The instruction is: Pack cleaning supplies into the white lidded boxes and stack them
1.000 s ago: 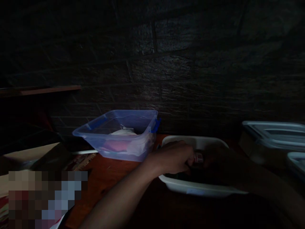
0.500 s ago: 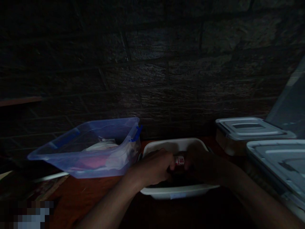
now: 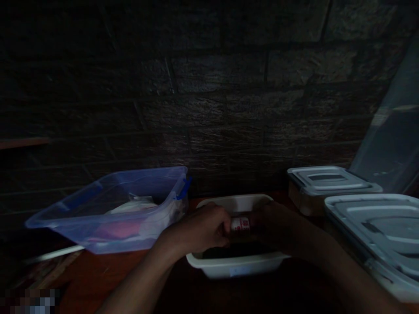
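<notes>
Over a white plastic tub (image 3: 238,264), both hands meet at a small item with a red-and-white label (image 3: 240,224). Its shape is mostly hidden in the dark, so I cannot tell its kind. My left hand (image 3: 211,226) is closed on its left end, thumb and fingers bent. Deep in shadow, my right hand (image 3: 275,226) is closed at the other end, its fingers hard to make out. The inside of the tub below the hands is too dark to read.
Left of the tub stands an open, clear bluish plastic bin (image 3: 166,237) with white and pink contents. Two lidded containers, a smaller one (image 3: 327,176) and a larger one (image 3: 376,218), are on the right. A dark block wall (image 3: 209,109) rises behind the reddish-brown table (image 3: 114,274).
The camera view has shifted slightly, moving the containers left in the picture. Both hands still grip the labelled item, and more of its label shows between them.
</notes>
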`<action>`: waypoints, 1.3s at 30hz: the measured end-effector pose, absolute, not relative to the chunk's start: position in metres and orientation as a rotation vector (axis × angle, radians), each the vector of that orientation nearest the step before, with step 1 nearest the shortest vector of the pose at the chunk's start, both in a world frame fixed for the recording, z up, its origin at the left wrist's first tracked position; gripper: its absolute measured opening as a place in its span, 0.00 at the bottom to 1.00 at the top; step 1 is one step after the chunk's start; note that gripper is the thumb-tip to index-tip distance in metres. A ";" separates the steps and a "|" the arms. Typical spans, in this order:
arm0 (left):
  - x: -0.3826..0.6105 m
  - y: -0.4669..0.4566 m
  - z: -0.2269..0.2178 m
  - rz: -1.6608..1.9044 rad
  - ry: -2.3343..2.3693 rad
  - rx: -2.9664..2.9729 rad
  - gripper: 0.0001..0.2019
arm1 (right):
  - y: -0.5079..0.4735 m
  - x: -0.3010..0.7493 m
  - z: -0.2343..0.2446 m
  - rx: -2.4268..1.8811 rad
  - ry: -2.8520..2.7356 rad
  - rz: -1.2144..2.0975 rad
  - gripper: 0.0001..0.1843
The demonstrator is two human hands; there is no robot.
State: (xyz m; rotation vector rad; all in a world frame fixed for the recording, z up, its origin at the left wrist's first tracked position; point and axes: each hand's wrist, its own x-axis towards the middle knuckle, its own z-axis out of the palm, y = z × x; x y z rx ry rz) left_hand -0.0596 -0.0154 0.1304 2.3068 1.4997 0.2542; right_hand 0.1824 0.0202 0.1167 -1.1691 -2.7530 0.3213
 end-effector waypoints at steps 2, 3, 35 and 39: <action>-0.057 -0.018 0.133 0.243 1.512 2.296 0.06 | 0.017 0.182 0.120 -1.169 -2.786 0.358 0.13; -0.056 -0.019 0.134 0.237 1.519 2.289 0.06 | 0.016 0.183 0.121 -1.171 -2.785 0.382 0.13; -0.004 -0.048 0.156 0.714 1.350 2.388 0.11 | -0.060 0.326 0.171 -1.229 -2.074 0.108 0.10; 0.030 -0.054 0.149 0.695 1.288 2.367 0.11 | -0.038 0.414 0.170 -1.435 -1.879 -0.032 0.14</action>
